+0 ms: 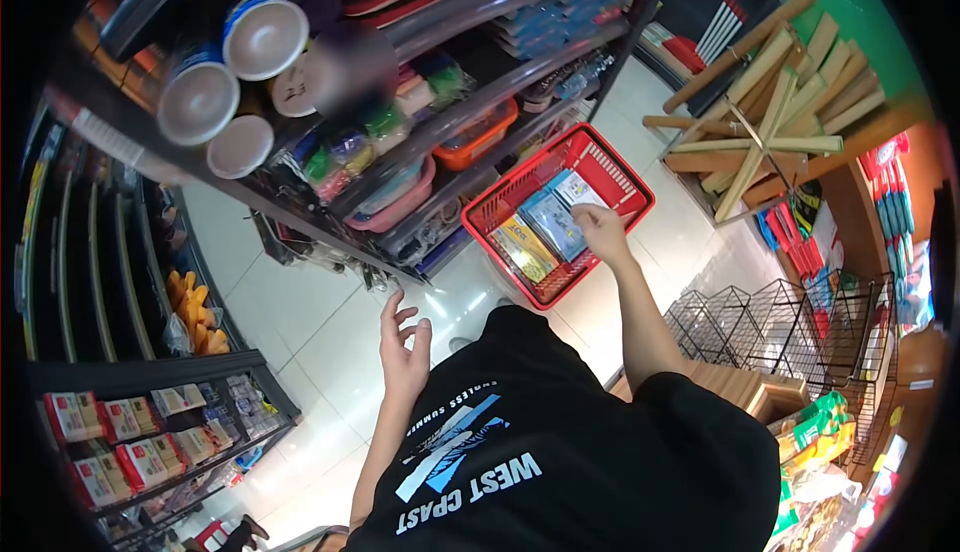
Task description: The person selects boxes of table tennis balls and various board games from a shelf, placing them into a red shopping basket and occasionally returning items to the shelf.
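My left hand (405,352) hangs over the pale floor, left of the basket, fingers loosely bent and apart, holding nothing. My right hand (603,235) is over the right part of a red shopping basket (478,214), its fingers closed at the edge of a blue-and-white packet (578,190). Beside that packet lie a blue packet (548,220) and a yellow packet (526,250). The fingertips of my right hand are partly hidden against the packet.
Metal shelving (300,197) with tubs and plastic goods rises ahead, left of the basket. Wooden sticks (770,142) fill a rack at the upper right, above wire baskets (770,322). Lower left is a shelf of boxed goods (150,462); orange items (198,322) hang above it.
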The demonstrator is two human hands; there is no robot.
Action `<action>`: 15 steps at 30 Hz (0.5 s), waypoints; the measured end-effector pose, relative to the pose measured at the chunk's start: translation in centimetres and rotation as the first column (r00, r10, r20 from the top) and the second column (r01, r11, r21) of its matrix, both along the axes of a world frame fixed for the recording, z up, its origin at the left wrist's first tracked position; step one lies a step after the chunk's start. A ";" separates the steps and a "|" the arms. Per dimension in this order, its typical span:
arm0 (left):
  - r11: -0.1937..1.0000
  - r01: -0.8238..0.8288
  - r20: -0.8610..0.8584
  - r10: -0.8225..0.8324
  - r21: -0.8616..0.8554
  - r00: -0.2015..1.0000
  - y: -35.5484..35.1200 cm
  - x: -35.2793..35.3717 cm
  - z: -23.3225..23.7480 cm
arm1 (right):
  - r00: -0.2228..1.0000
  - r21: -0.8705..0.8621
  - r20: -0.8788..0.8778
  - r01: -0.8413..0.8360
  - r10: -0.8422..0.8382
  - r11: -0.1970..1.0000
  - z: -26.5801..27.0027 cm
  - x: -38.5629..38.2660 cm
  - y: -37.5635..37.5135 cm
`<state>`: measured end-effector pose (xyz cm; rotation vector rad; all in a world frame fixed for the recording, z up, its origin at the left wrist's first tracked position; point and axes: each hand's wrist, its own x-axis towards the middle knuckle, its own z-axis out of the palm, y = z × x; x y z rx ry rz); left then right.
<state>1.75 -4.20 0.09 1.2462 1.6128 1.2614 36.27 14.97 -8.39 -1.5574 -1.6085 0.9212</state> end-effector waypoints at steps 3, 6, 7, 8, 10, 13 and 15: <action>0.998 0.006 0.002 -0.006 -0.055 1.000 0.1 0.7 -1.2 | 0.990 -0.074 0.138 0.027 -0.016 0.997 -4.4 1.2 -1.4; 0.991 -0.004 0.000 0.004 -0.131 1.000 0.2 1.8 -2.1 | 0.979 -0.177 0.202 0.010 0.027 0.984 -7.1 1.7 -1.3; 0.986 -0.004 0.004 0.004 -0.168 1.000 0.2 2.3 -2.1 | 0.987 -0.211 0.160 0.031 0.003 0.977 -8.5 1.7 -1.2; 0.978 -0.003 0.009 0.005 -0.206 1.000 0.2 2.9 -2.3 | 0.988 -0.226 0.154 0.028 0.007 0.974 -9.7 2.0 -1.2; 0.971 -0.021 0.005 0.022 -0.238 1.000 0.1 4.0 -3.5 | 0.926 -0.243 0.373 0.040 0.055 0.969 -11.1 2.0 -0.8; 0.952 -0.032 0.018 0.040 -0.304 0.999 -0.3 5.9 -4.5 | 0.936 -0.353 0.327 -0.010 0.133 0.936 -11.7 1.7 -0.1; 0.943 -0.038 0.025 0.049 -0.330 0.999 -0.5 7.3 -5.1 | 0.955 -0.398 0.224 -0.091 0.193 0.913 -12.9 1.1 0.4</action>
